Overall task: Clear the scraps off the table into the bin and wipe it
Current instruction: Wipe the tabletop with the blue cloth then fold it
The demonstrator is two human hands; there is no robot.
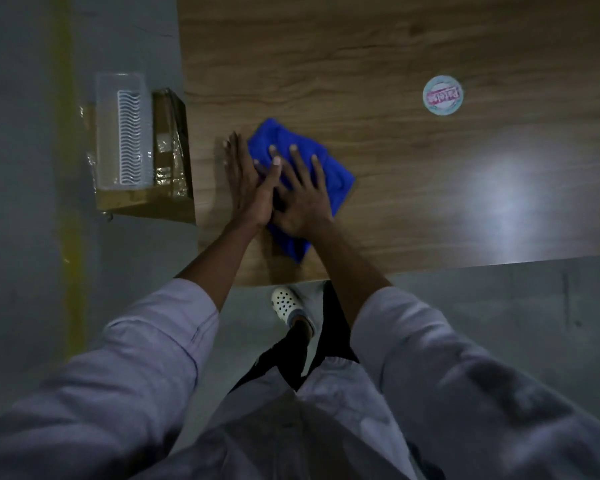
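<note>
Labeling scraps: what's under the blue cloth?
Only wooden table shows around the blue cloth; right hand lies flat on it, left hand at its left edge. Anything beneath is covered.

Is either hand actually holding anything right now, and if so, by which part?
Nothing is gripped. The right hand presses flat on the middle of the blue cloth, with its fingers straight and spread. The left hand lies flat at the cloth's left edge.

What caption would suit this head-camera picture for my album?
On a wooden table, right hand spread over a blue cloth, left hand flat beside it; a round printed disc lies farther right.
</note>
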